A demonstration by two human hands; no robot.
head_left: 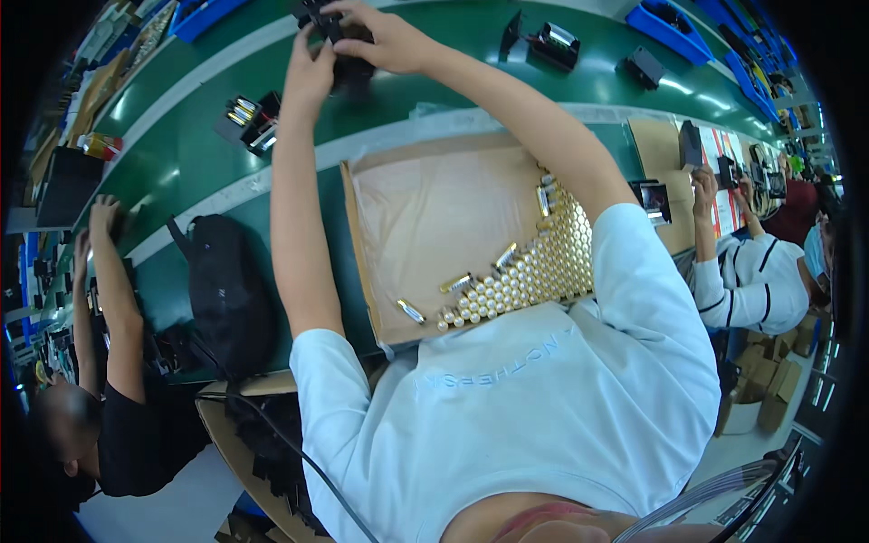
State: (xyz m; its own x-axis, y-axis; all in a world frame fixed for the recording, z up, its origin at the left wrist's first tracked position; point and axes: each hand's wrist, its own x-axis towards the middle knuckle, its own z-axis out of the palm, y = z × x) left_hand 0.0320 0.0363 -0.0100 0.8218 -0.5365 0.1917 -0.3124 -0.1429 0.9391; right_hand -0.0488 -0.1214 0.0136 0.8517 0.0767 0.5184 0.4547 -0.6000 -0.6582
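We hold a small black boxy plastic device point(348, 54) at the far edge of the green conveyor belt point(453, 54). Our left hand point(310, 68) and right hand point(385, 36) are together, both clamped on it, arms stretched forward over the open cardboard box point(425, 217) of brass-coloured batteries point(534, 271).

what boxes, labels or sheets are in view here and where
Open cardboard box: below both hands, shallow, brown, upright batteries packed at its right side.
Blue bins: top right beyond the green belt, rectangular.
Printed sheet: far right, white with red and blue patches.
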